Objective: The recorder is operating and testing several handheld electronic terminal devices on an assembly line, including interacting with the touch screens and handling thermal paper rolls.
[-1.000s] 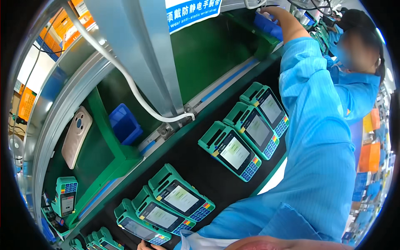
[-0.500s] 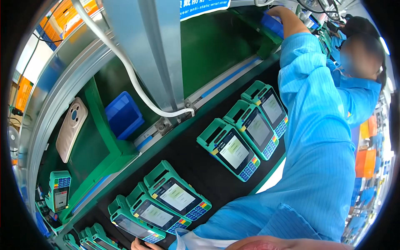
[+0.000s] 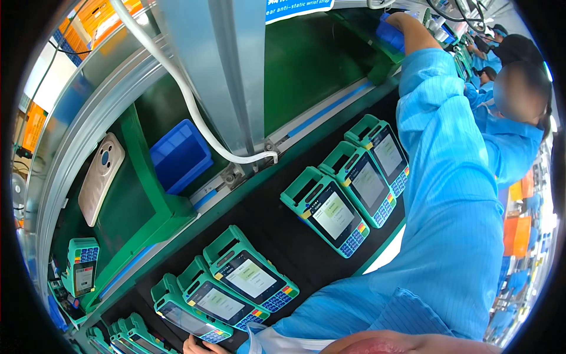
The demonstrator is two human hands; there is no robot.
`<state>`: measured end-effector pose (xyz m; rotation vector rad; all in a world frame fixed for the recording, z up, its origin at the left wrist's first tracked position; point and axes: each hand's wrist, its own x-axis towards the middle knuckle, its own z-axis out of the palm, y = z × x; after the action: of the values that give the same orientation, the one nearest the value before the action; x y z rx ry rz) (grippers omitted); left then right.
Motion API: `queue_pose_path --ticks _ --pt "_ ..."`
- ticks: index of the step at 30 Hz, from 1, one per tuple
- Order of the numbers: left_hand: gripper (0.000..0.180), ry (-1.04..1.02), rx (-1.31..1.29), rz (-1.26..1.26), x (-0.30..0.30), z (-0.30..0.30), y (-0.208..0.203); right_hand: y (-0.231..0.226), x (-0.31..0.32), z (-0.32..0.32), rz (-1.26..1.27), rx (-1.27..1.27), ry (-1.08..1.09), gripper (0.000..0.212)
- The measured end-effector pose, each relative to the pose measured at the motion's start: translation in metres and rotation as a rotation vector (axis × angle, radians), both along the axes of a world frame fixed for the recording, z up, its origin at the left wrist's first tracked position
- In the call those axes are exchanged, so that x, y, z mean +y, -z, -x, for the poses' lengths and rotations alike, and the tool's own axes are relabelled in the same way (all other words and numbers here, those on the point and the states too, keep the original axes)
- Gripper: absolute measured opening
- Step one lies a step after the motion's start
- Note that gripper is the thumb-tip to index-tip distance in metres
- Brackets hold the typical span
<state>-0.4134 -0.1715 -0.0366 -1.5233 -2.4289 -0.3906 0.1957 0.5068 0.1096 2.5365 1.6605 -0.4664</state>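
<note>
My right arm, in a light blue sleeve, stretches to the far right. My right hand is at a small blue bin, its fingers hidden there. At the lower edge, my left hand is partly cut off; its visible fingers are apart, beside the keypad end of a green payment terminal. Two more terminals lie alongside it, screens lit. Farther right, three similar terminals form another group. Each has a hollow green frame at its far end.
Dark terminals lie at lower left on the black belt. Behind it, a green shelf holds a blue bin, a phone and an upright terminal. A metal post with a white cable rises there. Another person is at right.
The view has shifted slightly. Both hands stay at the same places, the right at the blue bin and the left beside the terminal. The terminals have not visibly moved.
</note>
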Motion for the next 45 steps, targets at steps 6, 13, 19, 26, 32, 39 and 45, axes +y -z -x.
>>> queue_pose_path --ticks 6,13,19,26,32,39,45 --pt "0.039 -0.002 -0.001 0.013 -0.001 -0.001 0.0 0.009 -0.003 -0.018 0.026 -0.082 -0.039 0.049" --pt "0.035 0.011 0.003 -0.038 0.0 -0.002 0.0 -0.03 -0.021 -0.011 -0.161 -0.149 0.09 0.044" --pt "0.033 0.017 0.011 -0.058 -0.003 -0.009 -0.004 -0.043 -0.111 0.024 -0.708 0.482 0.016 0.046" --pt "0.033 0.107 0.085 -0.053 -0.005 0.011 -0.011 -0.045 -0.128 0.002 -0.959 1.042 0.225 0.041" --pt "0.038 0.022 -0.059 -0.094 -0.009 0.002 0.006 -0.016 -0.193 0.118 -0.993 1.563 0.326 0.047" --pt "0.035 0.196 -0.245 -0.472 -0.022 0.002 -0.026 0.024 -0.386 0.284 -0.462 2.116 0.065 0.038" --pt "0.026 0.548 -0.455 -0.553 -0.003 -0.035 -0.091 0.062 -0.519 0.391 -0.424 1.97 -0.328 0.053"
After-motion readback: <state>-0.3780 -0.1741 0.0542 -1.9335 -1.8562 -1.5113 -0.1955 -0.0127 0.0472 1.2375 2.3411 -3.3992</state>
